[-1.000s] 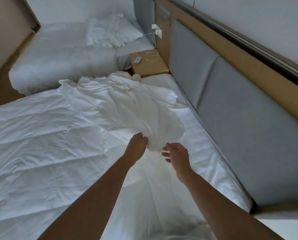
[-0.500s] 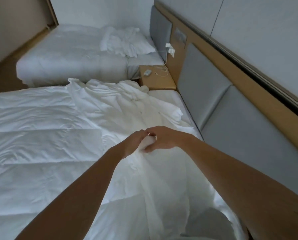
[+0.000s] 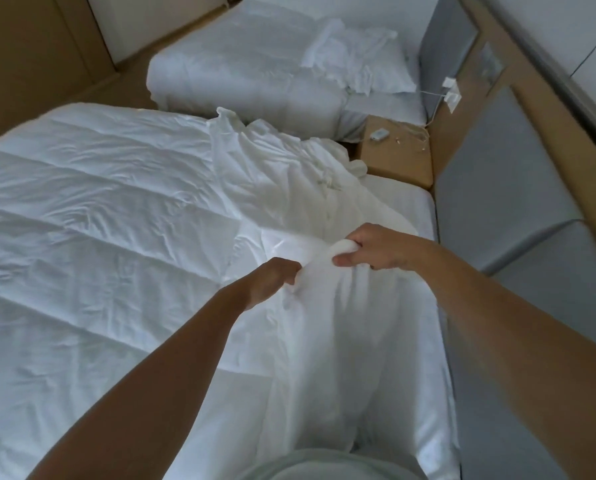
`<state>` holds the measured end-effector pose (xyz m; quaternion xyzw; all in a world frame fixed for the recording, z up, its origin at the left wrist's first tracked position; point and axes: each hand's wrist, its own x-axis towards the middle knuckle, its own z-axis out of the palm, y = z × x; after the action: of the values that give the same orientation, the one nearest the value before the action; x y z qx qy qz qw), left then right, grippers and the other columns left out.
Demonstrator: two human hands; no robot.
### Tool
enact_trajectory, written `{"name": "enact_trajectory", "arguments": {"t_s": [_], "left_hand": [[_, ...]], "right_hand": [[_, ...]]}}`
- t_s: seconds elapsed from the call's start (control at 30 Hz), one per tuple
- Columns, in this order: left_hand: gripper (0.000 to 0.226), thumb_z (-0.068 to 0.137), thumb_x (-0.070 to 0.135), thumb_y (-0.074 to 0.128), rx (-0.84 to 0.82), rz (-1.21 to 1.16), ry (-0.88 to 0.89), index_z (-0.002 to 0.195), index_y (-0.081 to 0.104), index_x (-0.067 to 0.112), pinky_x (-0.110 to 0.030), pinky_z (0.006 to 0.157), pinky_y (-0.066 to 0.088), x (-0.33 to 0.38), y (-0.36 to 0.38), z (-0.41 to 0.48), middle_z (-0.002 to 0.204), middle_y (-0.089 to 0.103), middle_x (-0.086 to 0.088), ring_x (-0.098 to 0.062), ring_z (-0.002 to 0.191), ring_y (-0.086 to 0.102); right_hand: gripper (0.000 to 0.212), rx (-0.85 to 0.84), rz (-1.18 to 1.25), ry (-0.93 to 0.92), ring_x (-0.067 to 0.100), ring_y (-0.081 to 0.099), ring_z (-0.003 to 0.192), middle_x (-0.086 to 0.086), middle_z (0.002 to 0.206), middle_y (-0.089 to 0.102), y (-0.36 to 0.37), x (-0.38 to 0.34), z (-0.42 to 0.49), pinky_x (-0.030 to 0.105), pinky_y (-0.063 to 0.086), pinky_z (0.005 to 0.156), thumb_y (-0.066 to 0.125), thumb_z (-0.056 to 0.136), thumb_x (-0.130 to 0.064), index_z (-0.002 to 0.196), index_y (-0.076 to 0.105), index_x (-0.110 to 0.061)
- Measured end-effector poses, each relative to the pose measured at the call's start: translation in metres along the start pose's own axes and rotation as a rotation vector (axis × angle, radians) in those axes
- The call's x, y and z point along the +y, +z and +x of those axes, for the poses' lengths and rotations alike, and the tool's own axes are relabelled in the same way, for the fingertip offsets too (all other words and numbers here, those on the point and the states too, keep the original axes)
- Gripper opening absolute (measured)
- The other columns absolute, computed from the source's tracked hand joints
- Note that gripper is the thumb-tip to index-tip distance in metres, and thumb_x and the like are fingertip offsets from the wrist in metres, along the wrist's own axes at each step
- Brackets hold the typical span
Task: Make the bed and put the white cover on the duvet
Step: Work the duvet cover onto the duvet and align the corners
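A quilted white duvet (image 3: 92, 237) lies spread over the near bed (image 3: 410, 209). On its right half the thin white cover (image 3: 289, 181) sits crumpled, stretching from the far edge down toward me. My left hand (image 3: 272, 280) grips a fold of the cover near the middle of the view. Just to its right and slightly higher, my right hand (image 3: 376, 249) holds a bunched roll of the same cover between thumb and curled fingers. Fabric hangs down from both hands toward my body.
A grey padded headboard (image 3: 504, 188) runs along the right. A wooden nightstand (image 3: 396, 157) with a small device and cable stands between the beds. The second bed (image 3: 248, 74) behind carries a pillow and crumpled linen. Brown floor shows at far left.
My right hand, open beside the cover a second ago, has closed on a bunch of it. Both hands now hold the fabric close together, and the view has tilted.
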<state>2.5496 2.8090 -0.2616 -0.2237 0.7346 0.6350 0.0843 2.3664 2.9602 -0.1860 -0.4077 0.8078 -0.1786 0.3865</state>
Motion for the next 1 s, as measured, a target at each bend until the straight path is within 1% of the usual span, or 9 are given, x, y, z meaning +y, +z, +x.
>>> {"name": "enact_trajectory", "arguments": {"t_s": [0.13,0.4,0.5,0.57,0.63,0.73,0.83,0.93,1.0], "left_hand": [[0.016,0.088,0.005,0.062,0.026,0.179,-0.008,0.082,0.067,0.019,-0.023,0.073,0.039,-0.004,0.007,0.016,0.083,0.061,0.008,-0.009,0.079,0.053],[0.005,0.099,0.025,0.065,0.012,0.456,0.044,0.1,0.069,0.025,-0.032,0.09,0.05,0.006,-0.003,0.029,0.109,0.07,0.003,-0.013,0.108,0.063],[0.027,0.101,0.036,0.061,0.036,0.555,0.093,0.091,0.068,0.012,-0.028,0.075,0.045,0.008,-0.001,0.033,0.083,0.061,0.006,-0.013,0.08,0.057],[0.039,0.101,0.039,0.059,0.074,0.535,0.146,0.085,0.064,0.003,-0.026,0.065,0.037,0.009,0.002,0.035,0.071,0.049,0.005,-0.011,0.066,0.044],[0.042,0.101,0.037,0.06,0.085,0.443,0.182,0.073,0.056,0.006,-0.022,0.057,0.03,0.01,0.006,0.035,0.065,0.039,0.01,-0.009,0.059,0.034],[0.038,0.1,0.026,0.062,0.074,0.313,0.223,0.065,0.052,0.015,-0.017,0.051,0.028,0.021,0.012,0.037,0.057,0.035,0.013,-0.008,0.053,0.031],[0.022,0.096,0.013,0.061,0.116,0.264,0.256,0.082,0.071,0.025,-0.019,0.064,0.042,0.033,0.013,0.041,0.07,0.061,0.007,-0.009,0.064,0.054],[0.027,0.095,0.011,0.062,0.125,0.253,0.256,0.072,0.066,0.025,-0.016,0.059,0.036,0.035,0.007,0.039,0.064,0.05,0.009,-0.002,0.057,0.044],[0.024,0.095,0.017,0.065,0.094,0.231,0.199,0.072,0.065,0.018,-0.014,0.053,0.033,0.034,0.006,0.04,0.061,0.047,0.009,-0.001,0.051,0.04]], "right_hand": [[0.019,0.027,0.076,0.012,0.013,0.058,0.074,0.001,0.087,0.067,-0.011,0.036,0.002,0.025,0.049,0.068,0.07,0.093,-0.038,0.089,0.072,-0.02],[0.033,0.171,0.109,-0.012,0.019,0.054,0.07,0.002,0.076,0.057,-0.026,0.057,-0.002,0.033,0.044,0.067,0.068,0.095,-0.04,0.09,0.071,-0.007],[0.043,0.183,-0.065,0.013,0.024,0.06,0.102,0.001,0.109,0.062,-0.024,0.059,0.002,0.037,0.046,0.087,0.066,0.094,-0.043,0.106,0.069,-0.002],[0.042,0.236,-0.362,-0.003,0.024,0.039,0.134,-0.005,0.143,0.045,-0.016,0.052,-0.001,0.041,0.033,0.109,0.066,0.093,-0.044,0.119,0.07,-0.01],[0.036,0.324,-0.54,-0.108,0.021,0.034,0.141,-0.008,0.153,0.041,-0.006,0.039,-0.005,0.044,0.031,0.113,0.069,0.088,-0.04,0.113,0.073,-0.016],[0.057,0.219,-0.262,-0.136,0.014,0.058,0.112,-0.012,0.125,0.06,0.017,0.017,-0.004,0.032,0.049,0.09,0.081,0.075,-0.044,0.122,0.058,-0.022],[0.096,0.043,-0.098,-0.046,0.01,0.056,0.113,-0.015,0.128,0.054,0.041,0.006,0.015,0.032,0.05,0.096,0.087,0.063,-0.057,0.142,0.043,-0.024],[0.062,0.084,0.05,0.043,0.018,0.065,0.093,-0.001,0.1,0.067,0.044,0.014,0.031,0.029,0.05,0.079,0.084,0.074,-0.049,0.119,0.063,-0.011],[0.061,0.006,0.13,0.125,0.019,0.06,0.103,-0.004,0.103,0.062,0.035,0.016,0.031,0.03,0.045,0.084,0.084,0.077,-0.047,0.118,0.06,-0.01]]}}
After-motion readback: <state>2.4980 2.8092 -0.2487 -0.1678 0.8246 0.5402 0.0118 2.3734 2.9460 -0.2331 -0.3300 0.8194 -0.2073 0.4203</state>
